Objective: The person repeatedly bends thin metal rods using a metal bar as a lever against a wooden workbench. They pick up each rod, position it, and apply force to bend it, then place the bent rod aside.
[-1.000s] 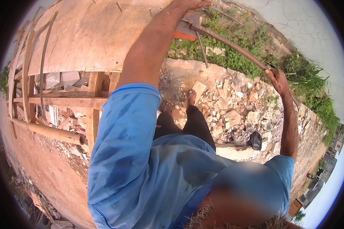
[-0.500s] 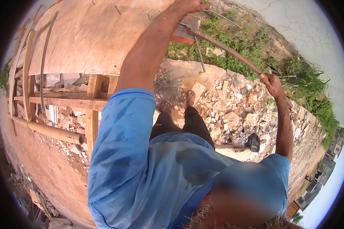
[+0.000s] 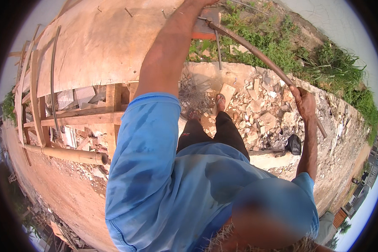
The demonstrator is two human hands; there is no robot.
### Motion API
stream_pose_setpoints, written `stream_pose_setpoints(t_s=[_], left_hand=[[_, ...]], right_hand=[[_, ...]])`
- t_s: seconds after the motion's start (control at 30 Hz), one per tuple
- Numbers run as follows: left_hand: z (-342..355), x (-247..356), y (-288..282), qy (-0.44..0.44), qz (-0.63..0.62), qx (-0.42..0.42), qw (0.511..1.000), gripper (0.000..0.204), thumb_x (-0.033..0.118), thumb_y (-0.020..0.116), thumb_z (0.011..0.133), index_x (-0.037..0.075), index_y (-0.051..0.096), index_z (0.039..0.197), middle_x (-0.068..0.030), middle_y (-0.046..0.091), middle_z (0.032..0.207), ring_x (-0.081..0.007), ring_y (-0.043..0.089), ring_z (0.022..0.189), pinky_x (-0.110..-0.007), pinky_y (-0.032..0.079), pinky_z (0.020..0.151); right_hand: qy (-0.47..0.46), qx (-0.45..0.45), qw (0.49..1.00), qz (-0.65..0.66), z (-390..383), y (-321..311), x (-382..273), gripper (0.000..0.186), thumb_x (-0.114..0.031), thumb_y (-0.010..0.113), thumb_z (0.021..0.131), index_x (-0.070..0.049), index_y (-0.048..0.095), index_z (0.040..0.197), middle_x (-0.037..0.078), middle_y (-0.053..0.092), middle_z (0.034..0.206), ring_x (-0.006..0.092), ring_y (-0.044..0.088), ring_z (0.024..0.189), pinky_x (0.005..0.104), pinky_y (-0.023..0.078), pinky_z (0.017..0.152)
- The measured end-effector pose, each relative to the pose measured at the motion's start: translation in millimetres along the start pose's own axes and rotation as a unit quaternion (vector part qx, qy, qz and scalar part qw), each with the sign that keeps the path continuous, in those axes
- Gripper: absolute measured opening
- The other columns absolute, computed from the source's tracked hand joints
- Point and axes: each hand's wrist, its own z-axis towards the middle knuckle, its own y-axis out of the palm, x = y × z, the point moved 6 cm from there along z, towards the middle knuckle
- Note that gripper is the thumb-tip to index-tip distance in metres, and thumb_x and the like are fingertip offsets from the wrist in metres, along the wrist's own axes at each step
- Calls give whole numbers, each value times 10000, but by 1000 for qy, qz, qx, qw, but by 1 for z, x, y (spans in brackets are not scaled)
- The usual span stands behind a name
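Head view: brown metal bar [image 3: 258,51] gripped toward its near-right end by right hand [image 3: 305,103]; likely stiff, heavy, best held there. Left hand [image 3: 207,2] cropped, grip can't be told.

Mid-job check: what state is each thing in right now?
Right grip: closed around the brown bar.
Left grip: cut off by picture edge, can't tell.
Black bag: crumpled.
Bamboo pole: end open, hollow.
Blue shirt: dark patches.
Rubble: broken, scattered.
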Motion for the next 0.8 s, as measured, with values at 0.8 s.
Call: stream_pose_setpoints(t_s=[0.8], left_hand=[[5, 2, -10, -103, 2, -38, 994, 598, 508, 651, 890, 75, 606, 1300, -160, 588, 1333, -327, 534, 1240, -470, 428, 1024]], right_hand=[[96, 109, 988, -56, -90, 15, -56, 783, -777, 422, 887, -49, 698, 804, 127, 585, 546, 306, 609, 530, 427, 469, 526]])
